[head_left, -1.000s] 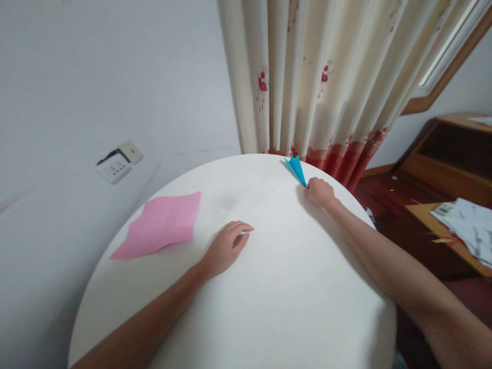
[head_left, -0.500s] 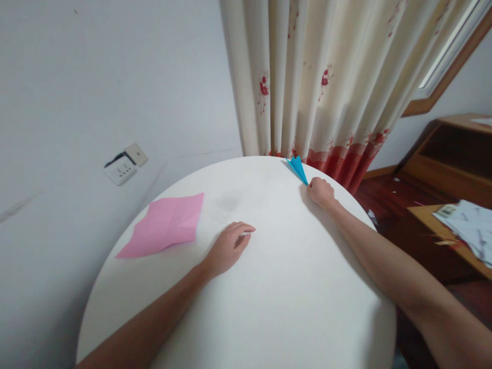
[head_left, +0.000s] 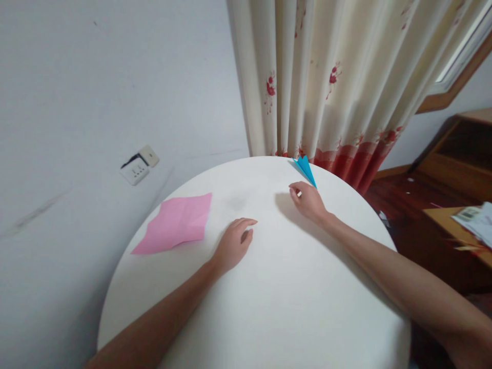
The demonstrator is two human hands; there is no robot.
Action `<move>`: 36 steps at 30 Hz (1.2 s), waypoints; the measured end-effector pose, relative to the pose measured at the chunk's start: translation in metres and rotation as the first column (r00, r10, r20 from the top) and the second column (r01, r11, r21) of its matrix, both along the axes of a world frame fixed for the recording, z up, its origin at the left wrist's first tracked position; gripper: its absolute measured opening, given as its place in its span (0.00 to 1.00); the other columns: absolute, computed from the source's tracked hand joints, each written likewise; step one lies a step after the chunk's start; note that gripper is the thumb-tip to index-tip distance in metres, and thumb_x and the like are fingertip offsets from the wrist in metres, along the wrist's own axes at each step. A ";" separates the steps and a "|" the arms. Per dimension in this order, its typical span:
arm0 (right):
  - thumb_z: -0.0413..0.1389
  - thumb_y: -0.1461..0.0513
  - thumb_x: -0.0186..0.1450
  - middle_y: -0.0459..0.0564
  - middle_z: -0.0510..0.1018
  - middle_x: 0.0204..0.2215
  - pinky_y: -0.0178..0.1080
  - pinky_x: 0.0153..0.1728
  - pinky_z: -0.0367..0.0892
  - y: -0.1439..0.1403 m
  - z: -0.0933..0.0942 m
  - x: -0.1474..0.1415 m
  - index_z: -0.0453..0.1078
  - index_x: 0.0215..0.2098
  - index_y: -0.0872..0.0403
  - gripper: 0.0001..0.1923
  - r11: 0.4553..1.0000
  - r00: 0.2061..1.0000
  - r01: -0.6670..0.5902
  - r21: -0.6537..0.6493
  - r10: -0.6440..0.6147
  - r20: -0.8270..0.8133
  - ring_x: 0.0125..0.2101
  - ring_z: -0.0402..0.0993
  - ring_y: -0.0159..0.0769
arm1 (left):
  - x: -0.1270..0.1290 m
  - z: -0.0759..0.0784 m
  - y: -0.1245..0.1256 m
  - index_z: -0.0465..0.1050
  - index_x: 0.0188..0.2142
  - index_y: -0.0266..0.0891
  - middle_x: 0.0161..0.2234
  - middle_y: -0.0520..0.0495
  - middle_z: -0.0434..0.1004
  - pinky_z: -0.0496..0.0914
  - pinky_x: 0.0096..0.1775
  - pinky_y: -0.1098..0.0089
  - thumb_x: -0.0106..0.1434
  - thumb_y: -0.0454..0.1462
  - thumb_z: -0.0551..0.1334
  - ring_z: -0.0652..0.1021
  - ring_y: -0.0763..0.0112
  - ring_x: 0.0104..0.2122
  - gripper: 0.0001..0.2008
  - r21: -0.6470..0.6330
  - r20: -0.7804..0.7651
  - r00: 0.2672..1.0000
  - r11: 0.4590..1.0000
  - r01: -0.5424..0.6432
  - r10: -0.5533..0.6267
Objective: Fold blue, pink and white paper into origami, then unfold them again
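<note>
A blue paper plane (head_left: 305, 169) lies at the far edge of the round white table (head_left: 284, 287), its narrow tip toward me. Just in front of it is my right hand (head_left: 308, 200), fingers curved and a gap between thumb and forefinger, holding nothing. My left hand (head_left: 233, 245) rests over the middle left of the table, thumb and fingers apart and nothing between them. To its left lies a creased sheet of pink paper (head_left: 179, 223), with one ragged side; my left hand does not touch it.
A white wall (head_left: 115, 92) with a socket (head_left: 135, 170) borders the table's left side. Behind hangs a cream and red curtain (head_left: 346, 92). At right, a wooden surface (head_left: 442, 218) holds papers, above a dark red floor with scraps.
My right hand has let go of the blue paper plane and moved left, its fingers opening. My left hand stays nearly in place. The view has shifted slightly.
</note>
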State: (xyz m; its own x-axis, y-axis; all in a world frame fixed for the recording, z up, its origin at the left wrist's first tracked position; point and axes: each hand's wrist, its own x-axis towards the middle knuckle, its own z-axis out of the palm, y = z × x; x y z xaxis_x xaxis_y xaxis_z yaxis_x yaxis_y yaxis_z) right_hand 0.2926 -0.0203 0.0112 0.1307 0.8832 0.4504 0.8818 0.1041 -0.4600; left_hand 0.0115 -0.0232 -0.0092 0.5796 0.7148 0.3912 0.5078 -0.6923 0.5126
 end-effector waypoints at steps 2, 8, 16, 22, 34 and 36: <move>0.47 0.60 0.71 0.56 0.79 0.47 0.43 0.50 0.68 -0.011 -0.004 -0.024 0.72 0.51 0.55 0.16 0.990 0.992 -0.128 0.063 0.128 0.002 0.47 0.75 0.43 | -0.001 -0.001 0.001 0.71 0.53 0.39 0.52 0.43 0.76 0.67 0.58 0.56 0.67 0.32 0.54 0.74 0.62 0.54 0.16 0.028 -0.007 0.999 0.998 -0.048 0.048; 0.46 0.56 0.72 0.58 0.68 0.62 0.49 0.62 0.61 -0.029 -0.017 -0.062 0.61 0.65 0.54 0.25 0.917 0.910 -0.396 -0.040 0.398 0.120 0.62 0.63 0.46 | -0.007 -0.004 0.003 0.63 0.62 0.37 0.65 0.40 0.64 0.57 0.66 0.54 0.69 0.33 0.53 0.61 0.62 0.67 0.22 0.089 -0.131 0.985 0.991 -0.103 0.114; 0.43 0.51 0.73 0.61 0.58 0.68 0.58 0.64 0.54 -0.023 -0.043 -0.061 0.57 0.68 0.57 0.30 0.869 0.835 -0.427 -0.250 0.485 0.261 0.68 0.51 0.51 | -0.012 -0.004 -0.005 0.59 0.65 0.37 0.69 0.40 0.55 0.51 0.67 0.52 0.72 0.39 0.50 0.56 0.59 0.69 0.23 0.035 -0.405 0.905 0.992 -0.124 0.128; 0.42 0.50 0.74 0.60 0.57 0.68 0.57 0.64 0.55 -0.024 -0.046 -0.059 0.57 0.67 0.57 0.30 0.869 0.817 -0.432 -0.242 0.491 0.302 0.68 0.51 0.50 | -0.013 -0.001 -0.008 0.58 0.65 0.37 0.69 0.40 0.54 0.51 0.68 0.54 0.72 0.40 0.49 0.55 0.60 0.69 0.24 0.041 -0.431 0.893 0.992 -0.121 0.127; 0.41 0.50 0.74 0.59 0.59 0.67 0.58 0.63 0.56 -0.024 -0.045 -0.058 0.58 0.67 0.55 0.29 0.867 0.810 -0.442 -0.230 0.496 0.313 0.67 0.53 0.50 | -0.025 0.014 -0.006 0.57 0.66 0.40 0.68 0.41 0.56 0.52 0.67 0.53 0.71 0.41 0.53 0.55 0.58 0.69 0.25 0.064 -0.450 0.883 0.991 -0.117 0.133; 0.41 0.50 0.74 0.59 0.59 0.67 0.58 0.63 0.56 -0.024 -0.045 -0.057 0.58 0.68 0.54 0.29 0.862 0.808 -0.454 -0.224 0.505 0.305 0.67 0.53 0.50 | -0.035 0.026 -0.004 0.56 0.67 0.41 0.69 0.41 0.54 0.51 0.67 0.50 0.69 0.39 0.55 0.53 0.55 0.69 0.27 0.085 -0.486 0.855 0.984 -0.160 0.181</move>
